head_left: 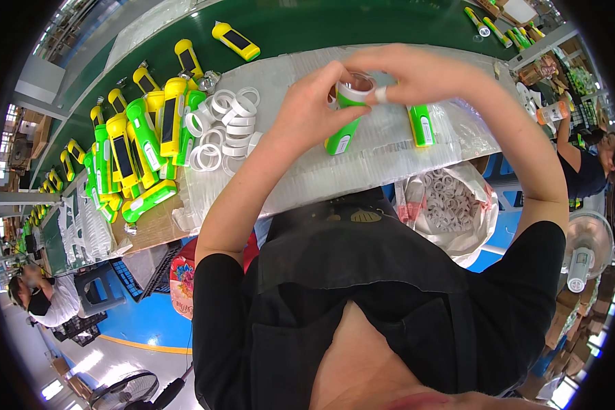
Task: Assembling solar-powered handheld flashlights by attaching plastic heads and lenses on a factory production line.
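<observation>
Over the sheet-covered front of the bench, my left hand (pixel 313 102) is closed around a green flashlight (pixel 342 140), whose round head points up toward me. A white ring (pixel 357 89) circles that head. Curled over the far side, my right hand (pixel 410 75) grips the ring and head, with a white band on one finger; some fingertips are hidden. To the right, a second green-and-yellow flashlight (pixel 421 126) lies on the sheet. Left of my left hand is a loose heap of white rings (pixel 236 126).
Many yellow-and-green flashlights (pixel 140 133) are piled at the left. A green belt (pixel 307 27) runs behind the bench, carrying a yellow flashlight (pixel 236 41). Below the bench edge hangs a white sack of rings (pixel 451 205). Other people sit at far left and right.
</observation>
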Action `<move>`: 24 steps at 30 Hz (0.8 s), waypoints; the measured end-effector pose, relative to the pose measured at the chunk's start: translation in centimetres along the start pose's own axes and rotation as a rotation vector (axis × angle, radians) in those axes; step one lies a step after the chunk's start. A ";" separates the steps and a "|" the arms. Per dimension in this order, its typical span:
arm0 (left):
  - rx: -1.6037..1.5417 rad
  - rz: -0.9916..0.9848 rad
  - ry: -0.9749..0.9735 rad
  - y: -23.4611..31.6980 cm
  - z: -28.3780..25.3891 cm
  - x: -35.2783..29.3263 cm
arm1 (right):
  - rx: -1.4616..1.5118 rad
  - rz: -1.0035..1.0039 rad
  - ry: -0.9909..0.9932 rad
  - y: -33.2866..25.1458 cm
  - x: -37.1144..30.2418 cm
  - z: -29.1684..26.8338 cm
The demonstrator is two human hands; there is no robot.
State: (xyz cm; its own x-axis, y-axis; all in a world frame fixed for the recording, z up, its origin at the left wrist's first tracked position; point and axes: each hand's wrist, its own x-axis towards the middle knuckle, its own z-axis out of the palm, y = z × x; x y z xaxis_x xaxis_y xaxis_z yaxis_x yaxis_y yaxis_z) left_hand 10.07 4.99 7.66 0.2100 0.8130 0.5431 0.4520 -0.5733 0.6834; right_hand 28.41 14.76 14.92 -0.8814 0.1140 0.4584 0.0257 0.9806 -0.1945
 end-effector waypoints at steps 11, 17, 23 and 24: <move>0.044 0.037 0.040 -0.2 0.1 -0.5 | 0.085 0.351 -0.199 -2.7 -0.2 1.0; -0.245 0.056 -0.099 -0.2 -0.7 -1.4 | 0.125 0.543 -0.092 -6.0 -1.8 -0.2; -1.056 -0.644 -1.018 4.1 -3.6 -4.1 | 0.173 0.050 0.165 -9.6 -3.9 0.0; -1.045 -0.637 -1.013 4.2 -3.4 -3.7 | 0.149 0.025 0.158 -9.6 -4.3 0.5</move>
State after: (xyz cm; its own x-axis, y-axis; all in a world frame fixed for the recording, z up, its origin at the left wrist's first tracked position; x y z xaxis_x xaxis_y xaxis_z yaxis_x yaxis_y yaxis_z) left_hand 8.22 -0.73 10.18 0.8860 0.4210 -0.1945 0.0079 0.4058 0.9139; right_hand 31.68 4.79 14.37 -0.7964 0.1727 0.5795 -0.0339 0.9441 -0.3280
